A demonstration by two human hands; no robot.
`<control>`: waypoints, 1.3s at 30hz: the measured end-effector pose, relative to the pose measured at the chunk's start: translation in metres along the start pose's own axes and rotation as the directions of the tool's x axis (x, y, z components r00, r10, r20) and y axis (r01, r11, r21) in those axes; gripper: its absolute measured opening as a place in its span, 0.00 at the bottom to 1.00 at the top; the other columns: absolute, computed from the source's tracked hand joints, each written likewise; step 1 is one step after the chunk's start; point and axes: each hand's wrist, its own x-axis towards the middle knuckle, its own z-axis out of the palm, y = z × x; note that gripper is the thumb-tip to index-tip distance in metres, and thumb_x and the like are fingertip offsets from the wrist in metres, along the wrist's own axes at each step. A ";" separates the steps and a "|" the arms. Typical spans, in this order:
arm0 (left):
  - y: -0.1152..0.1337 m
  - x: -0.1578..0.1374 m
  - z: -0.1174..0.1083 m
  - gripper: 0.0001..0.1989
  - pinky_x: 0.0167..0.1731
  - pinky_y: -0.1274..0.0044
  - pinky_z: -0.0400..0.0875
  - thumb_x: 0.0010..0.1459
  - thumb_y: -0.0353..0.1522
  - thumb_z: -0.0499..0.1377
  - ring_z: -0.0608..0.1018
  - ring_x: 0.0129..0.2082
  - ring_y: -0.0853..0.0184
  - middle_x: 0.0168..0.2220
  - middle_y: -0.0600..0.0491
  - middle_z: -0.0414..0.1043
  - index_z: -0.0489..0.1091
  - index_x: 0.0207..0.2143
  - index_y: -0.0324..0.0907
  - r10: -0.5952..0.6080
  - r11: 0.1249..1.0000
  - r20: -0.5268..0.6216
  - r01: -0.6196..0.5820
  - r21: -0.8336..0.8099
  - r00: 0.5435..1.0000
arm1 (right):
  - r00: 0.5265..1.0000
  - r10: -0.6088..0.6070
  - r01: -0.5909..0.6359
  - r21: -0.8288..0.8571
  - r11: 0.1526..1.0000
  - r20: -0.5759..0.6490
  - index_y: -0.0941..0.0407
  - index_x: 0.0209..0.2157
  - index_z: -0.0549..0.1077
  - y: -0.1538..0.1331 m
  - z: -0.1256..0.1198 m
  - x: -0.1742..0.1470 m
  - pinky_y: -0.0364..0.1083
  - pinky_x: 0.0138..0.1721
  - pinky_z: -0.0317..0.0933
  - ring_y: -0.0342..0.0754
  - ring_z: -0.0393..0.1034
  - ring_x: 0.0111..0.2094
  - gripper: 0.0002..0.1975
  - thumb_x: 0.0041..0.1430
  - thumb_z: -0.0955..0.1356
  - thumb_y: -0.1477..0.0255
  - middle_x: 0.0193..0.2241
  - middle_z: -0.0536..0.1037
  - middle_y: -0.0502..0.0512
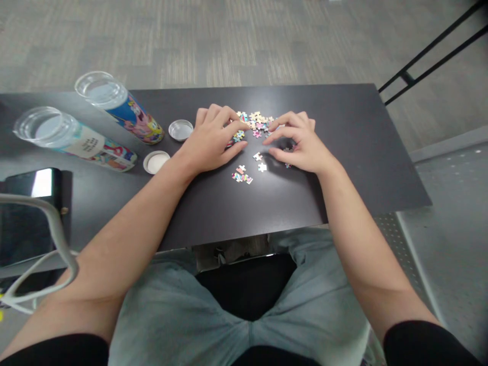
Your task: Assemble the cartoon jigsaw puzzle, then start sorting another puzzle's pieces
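A loose pile of small jigsaw puzzle pieces [258,121] lies on the dark table between my two hands. My left hand [217,134] hovers at or rests on the pile's left side, fingers apart, with some pieces partly hidden beneath it. On the right side, my right hand [295,140] has its fingers spread and curved, and a few pieces show under its palm. Two single puzzle pieces [262,167] sit in the gap between the hands. Closer to me is a small joined cluster of puzzle pieces [242,177]. Neither hand visibly grips a piece.
Two clear cylindrical containers with printed labels, one blue [131,114] and one pale [89,145], stand at the left. Near them lie a silver lid [180,130] and a white-lined lid [156,162]. A dark device [28,213] and white cable [57,223] occupy the left edge.
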 end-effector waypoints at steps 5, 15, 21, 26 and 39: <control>0.001 -0.001 0.006 0.16 0.70 0.41 0.66 0.82 0.39 0.67 0.79 0.68 0.35 0.65 0.42 0.83 0.90 0.65 0.55 0.204 0.978 -0.030 -0.205 -0.032 0.979 | 0.970 0.146 -0.141 0.037 0.989 -0.197 0.48 0.53 0.91 0.020 -0.002 -0.018 0.72 0.68 0.66 0.64 0.81 0.51 0.12 0.78 0.73 0.65 0.55 0.87 0.61; 0.024 0.000 0.002 0.21 0.70 0.51 0.66 0.89 0.43 0.59 0.90 0.56 0.52 0.58 0.53 0.94 0.93 0.49 0.52 0.443 0.892 0.030 -0.437 -0.117 0.896 | 0.992 0.058 -0.063 -0.044 0.997 -0.109 0.42 0.64 0.93 0.009 0.013 -0.014 0.65 0.63 0.61 0.65 0.82 0.57 0.17 0.83 0.74 0.64 0.51 0.86 0.60; 0.027 0.001 -0.007 0.22 0.65 0.55 0.71 0.84 0.43 0.62 0.89 0.43 0.57 0.40 0.55 0.93 0.89 0.36 0.51 0.463 0.881 0.021 -0.458 -0.122 0.886 | 1.000 -0.003 0.001 -0.050 0.999 -0.029 0.39 0.64 0.94 0.007 0.010 -0.018 0.65 0.65 0.59 0.65 0.79 0.61 0.16 0.84 0.75 0.62 0.55 0.84 0.60; 0.025 0.002 -0.007 0.20 0.50 0.60 0.72 0.83 0.41 0.61 0.86 0.37 0.60 0.34 0.56 0.88 0.86 0.37 0.50 0.394 0.914 -0.105 -0.401 -0.064 0.913 | 1.000 0.009 -0.009 0.027 1.000 -0.025 0.40 0.63 0.93 0.009 0.006 -0.017 0.64 0.65 0.61 0.66 0.79 0.62 0.15 0.83 0.75 0.62 0.54 0.84 0.59; 0.004 0.003 -0.006 0.19 0.43 0.61 0.65 0.82 0.40 0.60 0.85 0.37 0.56 0.33 0.51 0.86 0.84 0.36 0.47 0.192 0.981 -0.185 -0.194 0.007 0.964 | 1.000 0.003 -0.005 0.069 0.998 0.030 0.40 0.61 0.95 0.009 -0.002 -0.017 0.64 0.66 0.58 0.63 0.80 0.59 0.13 0.84 0.76 0.61 0.55 0.84 0.59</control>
